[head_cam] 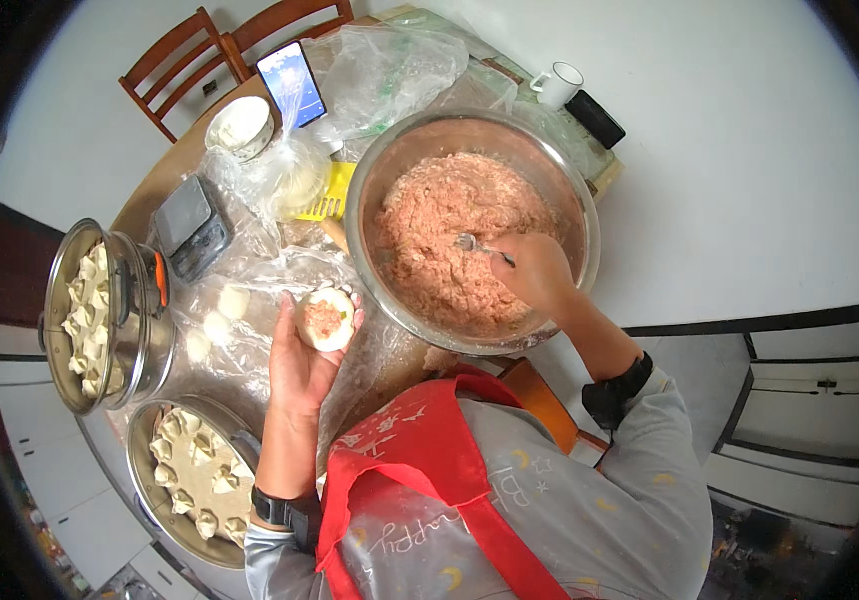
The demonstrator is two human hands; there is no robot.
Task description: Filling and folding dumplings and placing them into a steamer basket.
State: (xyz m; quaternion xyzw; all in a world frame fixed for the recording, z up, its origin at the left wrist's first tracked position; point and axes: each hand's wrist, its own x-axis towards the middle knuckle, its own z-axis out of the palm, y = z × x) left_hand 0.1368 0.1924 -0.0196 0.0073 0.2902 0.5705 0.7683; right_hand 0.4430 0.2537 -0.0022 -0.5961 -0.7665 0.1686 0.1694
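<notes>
On the palm of my left hand (302, 377) rests a round dough wrapper (338, 340), its rim touched by my fingers. Pink meat filling (321, 317) covers the middle of the wrapper. My right hand (536, 271) grips a metal fork (478, 246) whose tines point at the minced meat (459, 195). That meat fills much of a large steel bowl (586, 225), and my right wrist passes over its near rim. Several pale dough pieces (217, 327) lie on the plastic sheet left of my left hand.
Steamer trays with shaped dumplings (88, 315) (181, 501) stand at the left. Beyond my left hand are a kitchen scale (193, 225), a bag of dough (298, 180), a yellow scraper (337, 189), a white bowl (240, 127) and a phone (292, 82). A white mug (558, 85) stands at the back right.
</notes>
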